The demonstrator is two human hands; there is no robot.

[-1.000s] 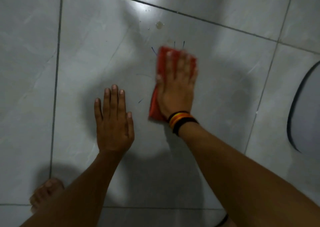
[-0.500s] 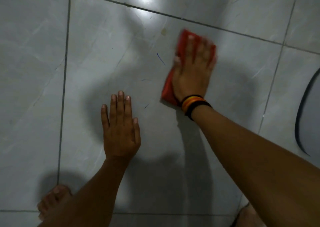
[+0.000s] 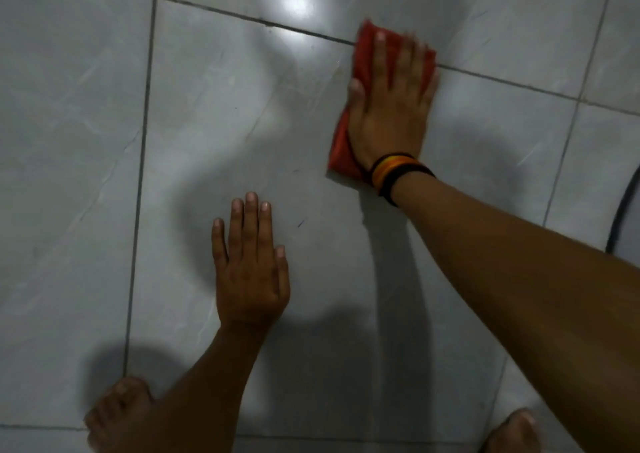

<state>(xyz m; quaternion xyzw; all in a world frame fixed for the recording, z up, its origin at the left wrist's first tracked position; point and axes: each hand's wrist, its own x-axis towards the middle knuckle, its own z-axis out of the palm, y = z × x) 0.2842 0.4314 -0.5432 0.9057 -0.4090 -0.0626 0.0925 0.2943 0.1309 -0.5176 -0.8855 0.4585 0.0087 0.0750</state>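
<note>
A red cloth (image 3: 341,141) lies flat on the grey tiled floor (image 3: 207,106), its far end across a dark grout line. My right hand (image 3: 389,106) presses on the cloth with straight, spread fingers; most of the cloth is hidden under it. Black, orange and yellow bands circle that wrist. My left hand (image 3: 249,262) rests flat on the same tile, nearer to me and left of the cloth, fingers straight and holding nothing.
A small blue mark (image 3: 300,223) shows on the tile right of my left hand. My bare feet sit at the lower left (image 3: 117,414) and lower right (image 3: 512,432). A dark curved cable (image 3: 620,217) runs along the right edge. A light glare (image 3: 296,2) reflects at the top.
My right hand has pushed the red cloth away from me and to the right, up onto the grout line. The blue marks near the cloth's earlier spot are gone. My left hand stays planted.
</note>
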